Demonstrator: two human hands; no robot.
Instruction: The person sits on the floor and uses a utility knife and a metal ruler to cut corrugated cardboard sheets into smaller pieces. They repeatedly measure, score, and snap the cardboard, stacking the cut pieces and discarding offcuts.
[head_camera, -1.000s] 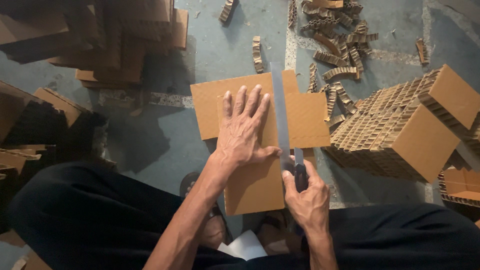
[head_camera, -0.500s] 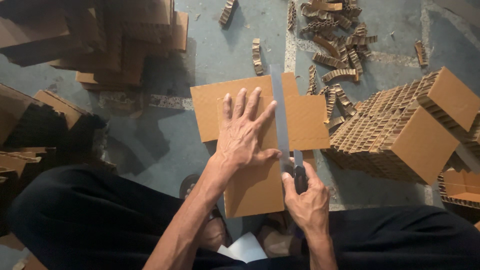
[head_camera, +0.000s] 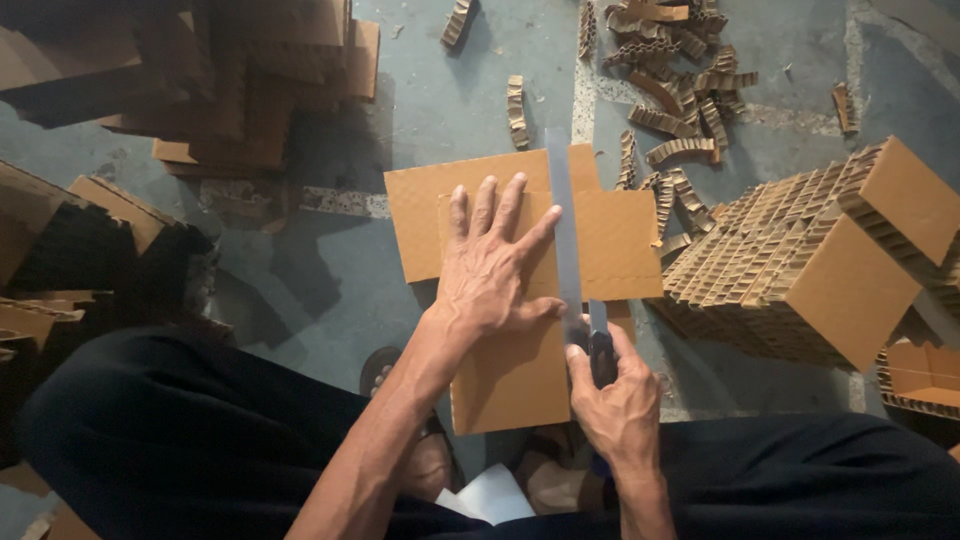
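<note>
My left hand (head_camera: 493, 262) lies flat with fingers spread on a brown cardboard sheet (head_camera: 510, 370) that rests on a wider cardboard piece (head_camera: 420, 215) on the floor. My right hand (head_camera: 620, 400) grips the dark handle of a long grey knife (head_camera: 565, 235). Its blade runs away from me across the cardboard, just right of my left fingertips. The part of the cardboard right of the blade (head_camera: 620, 245) lies flat.
A large honeycomb cardboard block (head_camera: 820, 270) lies to the right. Corrugated offcut strips (head_camera: 680, 90) litter the floor beyond. Stacked cardboard (head_camera: 250, 90) stands at the upper left, with more pieces (head_camera: 60, 250) at the left edge. My dark trousers and a foot (head_camera: 430, 460) are below.
The right hand and knife have drawn slightly toward me along the cut line. The left hand stays pressed on the cardboard.
</note>
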